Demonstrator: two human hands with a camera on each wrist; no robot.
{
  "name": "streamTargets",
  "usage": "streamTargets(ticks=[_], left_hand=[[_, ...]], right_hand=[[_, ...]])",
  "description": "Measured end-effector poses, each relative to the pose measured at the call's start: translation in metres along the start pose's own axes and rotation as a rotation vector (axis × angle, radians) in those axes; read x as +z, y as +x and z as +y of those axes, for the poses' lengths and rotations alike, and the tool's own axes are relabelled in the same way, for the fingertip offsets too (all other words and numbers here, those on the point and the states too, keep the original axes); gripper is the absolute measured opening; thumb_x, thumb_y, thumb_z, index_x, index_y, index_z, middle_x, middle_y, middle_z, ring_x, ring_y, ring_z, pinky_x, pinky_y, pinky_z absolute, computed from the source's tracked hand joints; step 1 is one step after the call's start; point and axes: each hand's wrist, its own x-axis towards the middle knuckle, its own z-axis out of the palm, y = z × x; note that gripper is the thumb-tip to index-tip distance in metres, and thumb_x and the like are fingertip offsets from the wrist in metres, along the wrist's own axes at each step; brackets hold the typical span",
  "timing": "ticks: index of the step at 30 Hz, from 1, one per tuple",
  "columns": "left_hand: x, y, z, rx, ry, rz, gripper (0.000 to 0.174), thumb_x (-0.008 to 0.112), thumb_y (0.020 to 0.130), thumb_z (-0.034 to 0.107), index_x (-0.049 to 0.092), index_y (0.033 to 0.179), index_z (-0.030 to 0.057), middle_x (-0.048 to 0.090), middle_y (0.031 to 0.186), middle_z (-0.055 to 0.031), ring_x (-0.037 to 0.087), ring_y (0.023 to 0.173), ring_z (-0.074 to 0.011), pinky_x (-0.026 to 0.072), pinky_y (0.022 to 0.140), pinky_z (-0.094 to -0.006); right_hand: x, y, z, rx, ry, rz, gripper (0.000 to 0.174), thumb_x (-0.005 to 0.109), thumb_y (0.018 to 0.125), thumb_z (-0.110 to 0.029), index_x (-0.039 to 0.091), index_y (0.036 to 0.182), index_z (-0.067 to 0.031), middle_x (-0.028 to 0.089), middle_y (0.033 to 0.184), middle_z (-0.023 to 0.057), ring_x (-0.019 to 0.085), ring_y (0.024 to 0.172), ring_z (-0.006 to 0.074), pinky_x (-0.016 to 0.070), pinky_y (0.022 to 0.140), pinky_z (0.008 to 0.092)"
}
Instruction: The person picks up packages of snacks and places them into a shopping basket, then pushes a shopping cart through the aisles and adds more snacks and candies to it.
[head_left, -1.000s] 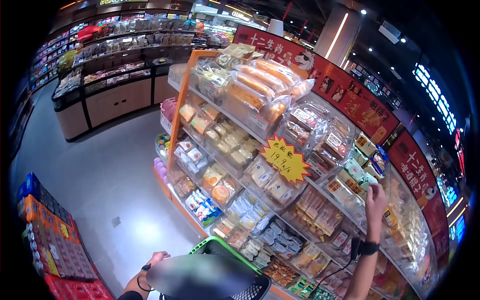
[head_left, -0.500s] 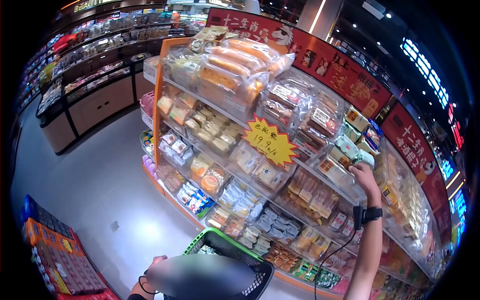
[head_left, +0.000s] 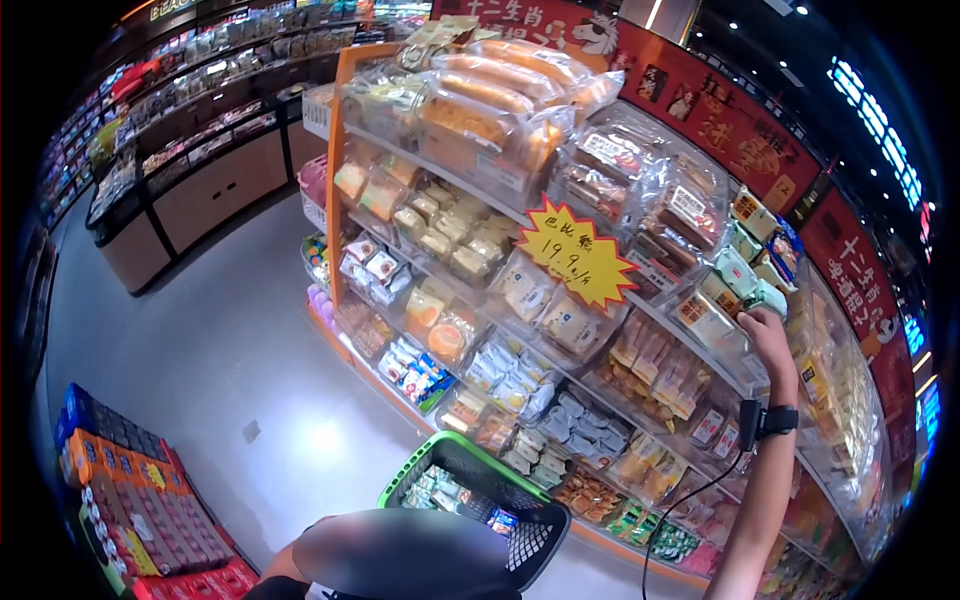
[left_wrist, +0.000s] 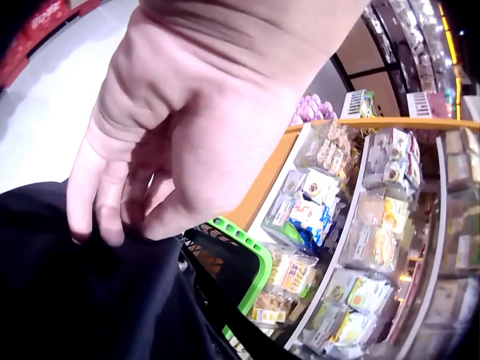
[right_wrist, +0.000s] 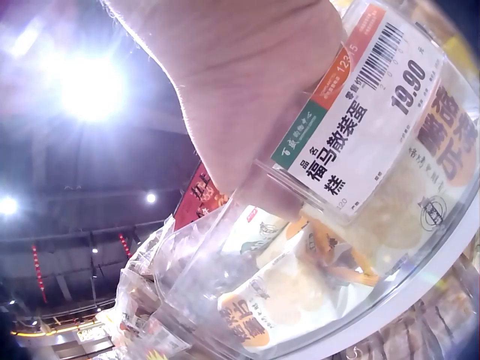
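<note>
The right hand (head_left: 768, 338) reaches into a clear bin (right_wrist: 196, 259) of wrapped cakes (right_wrist: 281, 300) near the right end of the rack's upper shelf, its fingers beside a pale green packet (head_left: 767, 295); they are hidden behind the price label (right_wrist: 352, 124), so whether they grip anything cannot be told. The left hand (left_wrist: 176, 127) hangs with fingers loosely bent at dark cloth (left_wrist: 90, 292), near the green-rimmed basket (head_left: 391, 486), which holds small packets (head_left: 437, 490).
</note>
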Motion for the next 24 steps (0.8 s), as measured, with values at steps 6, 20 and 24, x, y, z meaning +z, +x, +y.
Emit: streamTargets(ticks=[6, 20, 24], left_hand=[[0.016, -0.044, 0.008, -0.035, 0.297, -0.049, 0.022, 0.063, 0.081, 0.01, 0.063, 0.102, 0.0046, 0.064, 0.087, 0.0011, 0.06, 0.076, -0.0071, 0.0505, 0.066, -0.0221], [-0.03, -0.009, -0.045, 0.286, 0.394, -0.103, 0.034, 0.064, 0.084, 0.029, 0.061, 0.109, 0.0058, 0.066, 0.095, -0.0036, 0.062, 0.085, -0.014, 0.0484, 0.079, -0.0274], [-0.05, -0.005, -0.067, 0.413, 0.265, -0.215, 0.028, 0.061, 0.086, 0.02, 0.061, 0.11, 0.0049, 0.066, 0.096, -0.0027, 0.062, 0.085, -0.0138, 0.0484, 0.077, -0.0264]], right_hand=[[0.0, 0.006, 0.008, -0.039, 0.002, -0.001, 0.03, 0.062, 0.083, -0.024, 0.064, 0.088, 0.0054, 0.062, 0.077, 0.0069, 0.055, 0.073, 0.0142, 0.0426, 0.067, 0.0291], [-0.004, 0.004, 0.007, 0.062, 0.043, 0.009, 0.025, 0.065, 0.078, -0.018, 0.064, 0.087, 0.0045, 0.063, 0.077, 0.0054, 0.055, 0.071, 0.0123, 0.0425, 0.065, 0.0266], [-0.004, 0.001, 0.007, 0.078, 0.019, 0.009, 0.023, 0.064, 0.078, -0.017, 0.065, 0.087, 0.0037, 0.064, 0.077, 0.0055, 0.056, 0.072, 0.0123, 0.0426, 0.065, 0.0259]])
